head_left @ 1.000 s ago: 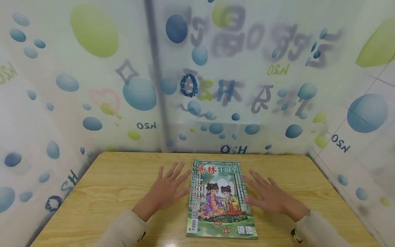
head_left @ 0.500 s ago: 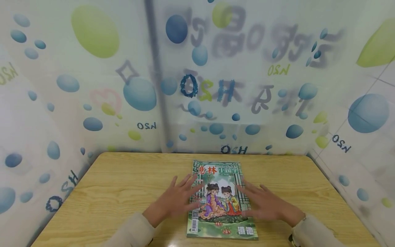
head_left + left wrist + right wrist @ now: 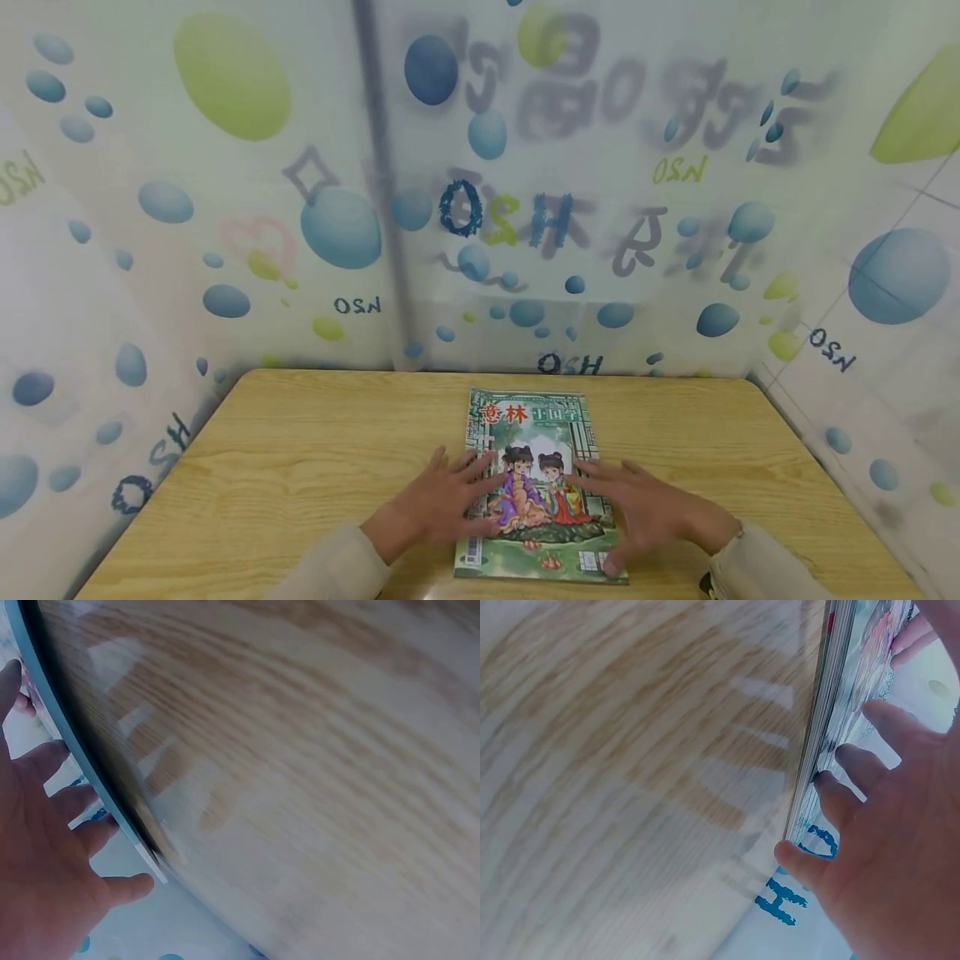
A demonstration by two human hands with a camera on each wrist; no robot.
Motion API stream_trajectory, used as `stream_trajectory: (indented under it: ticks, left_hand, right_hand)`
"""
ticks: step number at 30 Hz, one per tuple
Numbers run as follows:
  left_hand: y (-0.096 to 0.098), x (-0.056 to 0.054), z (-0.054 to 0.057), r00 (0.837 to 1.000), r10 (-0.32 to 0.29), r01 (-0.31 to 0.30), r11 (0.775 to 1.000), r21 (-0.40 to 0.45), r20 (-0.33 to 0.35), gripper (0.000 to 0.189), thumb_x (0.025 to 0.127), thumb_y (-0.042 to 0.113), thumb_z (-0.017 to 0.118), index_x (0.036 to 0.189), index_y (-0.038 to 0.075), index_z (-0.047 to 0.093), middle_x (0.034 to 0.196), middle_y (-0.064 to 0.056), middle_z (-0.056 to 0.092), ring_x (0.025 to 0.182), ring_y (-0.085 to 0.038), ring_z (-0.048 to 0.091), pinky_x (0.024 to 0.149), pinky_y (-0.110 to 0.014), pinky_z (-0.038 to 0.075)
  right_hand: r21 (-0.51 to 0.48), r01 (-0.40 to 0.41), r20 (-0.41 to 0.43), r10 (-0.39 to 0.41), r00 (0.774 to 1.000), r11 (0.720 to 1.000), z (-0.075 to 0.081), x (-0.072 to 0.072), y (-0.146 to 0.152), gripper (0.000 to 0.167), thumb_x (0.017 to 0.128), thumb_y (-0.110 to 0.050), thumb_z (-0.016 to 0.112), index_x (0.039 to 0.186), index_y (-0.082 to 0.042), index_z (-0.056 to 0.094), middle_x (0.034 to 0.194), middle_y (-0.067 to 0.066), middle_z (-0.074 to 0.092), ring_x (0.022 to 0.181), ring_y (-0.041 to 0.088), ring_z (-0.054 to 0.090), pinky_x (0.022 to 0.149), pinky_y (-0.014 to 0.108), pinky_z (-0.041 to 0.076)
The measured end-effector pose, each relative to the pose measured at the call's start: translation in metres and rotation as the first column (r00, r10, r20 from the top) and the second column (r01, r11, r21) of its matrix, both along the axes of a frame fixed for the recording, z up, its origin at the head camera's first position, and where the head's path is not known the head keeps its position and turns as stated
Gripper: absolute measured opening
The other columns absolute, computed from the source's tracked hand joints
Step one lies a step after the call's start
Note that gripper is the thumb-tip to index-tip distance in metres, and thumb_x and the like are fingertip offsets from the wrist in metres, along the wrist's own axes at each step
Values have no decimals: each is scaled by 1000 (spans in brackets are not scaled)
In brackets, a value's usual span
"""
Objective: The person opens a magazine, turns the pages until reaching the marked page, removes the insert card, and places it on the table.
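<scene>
A magazine with a green cover and two drawn figures in robes lies flat on the wooden table, its title in large red and white characters. My left hand reaches over its left side with fingers spread. From the other side my right hand overlaps the cover, its thumb near the lower right corner. In the left wrist view, the left hand has its fingertips right at the magazine's spine. The right wrist view shows the right hand with spread fingertips along the page edges.
The wooden table extends on both sides of the magazine. Behind it and at both sides hang pale curtains printed with blue and green ovals and mirrored lettering. The table surface reflects light.
Both hands have moved inward and toward the near side, from beside the magazine to over its side edges. The magazine has stayed in place.
</scene>
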State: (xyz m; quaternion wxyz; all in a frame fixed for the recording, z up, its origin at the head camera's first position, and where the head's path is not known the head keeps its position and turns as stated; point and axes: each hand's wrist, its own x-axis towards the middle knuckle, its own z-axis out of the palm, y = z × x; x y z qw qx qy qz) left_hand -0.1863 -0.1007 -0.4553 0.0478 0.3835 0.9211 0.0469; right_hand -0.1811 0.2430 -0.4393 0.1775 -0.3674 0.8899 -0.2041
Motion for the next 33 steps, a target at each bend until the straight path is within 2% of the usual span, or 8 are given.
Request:
stream_trajectory:
  ticks: [4,15,27,33]
  left_hand:
    - [0,1,0,1000,3,-3,1000,-7,21,70,96,67,41,154,27,38,162,-8,28,145,-35,32,110,-68,23]
    - [0,2,-3,1000,-10,10,1000,-6,-8,71,96,67,41,154,26,39,161,-9,31,144,-35,33,109,-68,25]
    - [3,2,1,1000,-4,3,1000,-23,-2,71,95,65,46,153,25,40,160,-9,33,144,-33,35,110,-66,26]
    - [7,6,7,1000,-3,3,1000,-26,12,67,96,61,49,151,24,44,158,-10,36,142,-35,37,110,-65,27]
  right_hand:
    - [-7,-29,-11,29,1000,1000,-1,0,1,108,68,-61,82,156,-21,33,160,17,28,144,46,26,104,78,13]
    - [-16,-70,-44,69,997,997,-4,-3,3,110,66,-62,82,156,-20,34,160,20,28,143,47,28,102,80,16]
    - [-10,-73,-57,72,996,997,-7,-4,2,110,65,-65,80,156,-22,34,159,20,29,142,49,29,99,81,18]
    - [-13,-75,-74,74,995,997,-8,-4,2,110,65,-66,79,156,-22,35,159,20,30,141,49,30,99,80,21]
